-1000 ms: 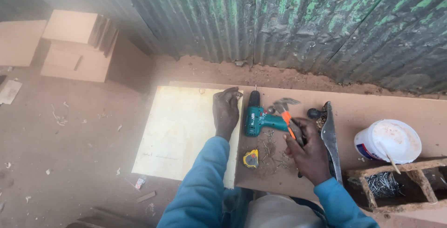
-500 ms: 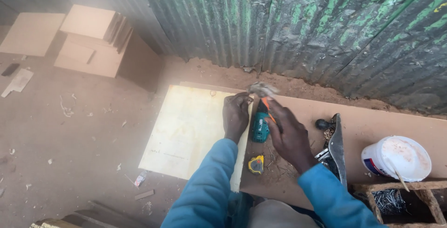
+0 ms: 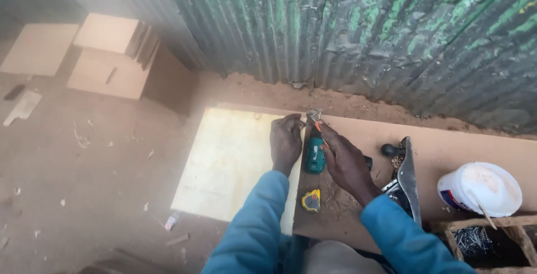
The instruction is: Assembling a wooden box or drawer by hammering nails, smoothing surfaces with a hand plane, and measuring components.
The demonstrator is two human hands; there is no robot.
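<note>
My left hand (image 3: 286,141) presses flat on the edge where a pale plywood sheet (image 3: 226,162) meets a brown board (image 3: 447,151). My right hand (image 3: 345,163) grips a teal cordless drill (image 3: 314,155), its nose pointing away from me toward the far end of the boards. Both arms wear blue sleeves. A small yellow tape measure (image 3: 311,200) lies on the brown board just below the drill.
A hand saw (image 3: 410,179) and dark small parts lie right of my right hand. A white lidded bucket (image 3: 480,189) and a wooden box of nails (image 3: 475,240) sit at the right. Green corrugated metal wall (image 3: 347,33) behind; stacked boards (image 3: 109,55) far left on the dirt floor.
The drill has swung from lying sideways to pointing away from me at the board joint. My right hand has shifted left onto it, and my left hand stays on the plywood edge.
</note>
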